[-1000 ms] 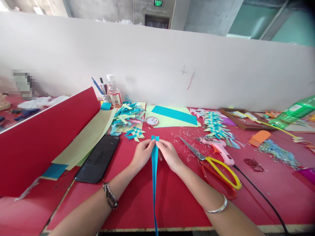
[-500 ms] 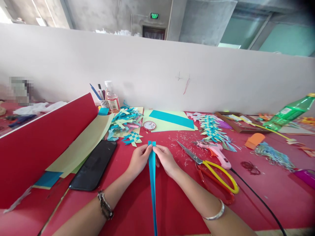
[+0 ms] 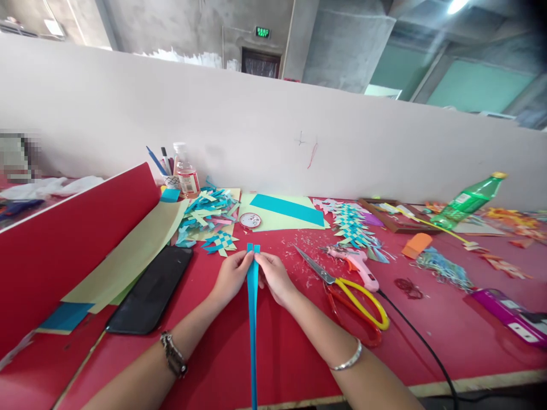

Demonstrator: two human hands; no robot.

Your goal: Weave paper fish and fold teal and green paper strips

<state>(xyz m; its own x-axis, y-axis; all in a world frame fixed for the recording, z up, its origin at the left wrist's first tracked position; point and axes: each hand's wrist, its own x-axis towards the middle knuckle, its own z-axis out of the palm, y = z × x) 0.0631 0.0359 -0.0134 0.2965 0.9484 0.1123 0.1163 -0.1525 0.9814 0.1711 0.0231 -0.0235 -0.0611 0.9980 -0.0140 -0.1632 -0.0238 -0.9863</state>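
Cup (image 3: 172,182) with pens (image 3: 156,160), left fingers (image 3: 245,262) and right fingers (image 3: 262,262) tight on blue paper (image 3: 253,296)

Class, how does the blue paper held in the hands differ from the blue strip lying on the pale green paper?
The held paper shows two narrow bands side by side; the flat strip is one broader band.
The held paper is pinched by the left hand and right hand; the flat strip lies untouched on pale green paper.
The held paper runs lengthwise toward the viewer; the flat strip lies mostly crosswise.
Both are blue.
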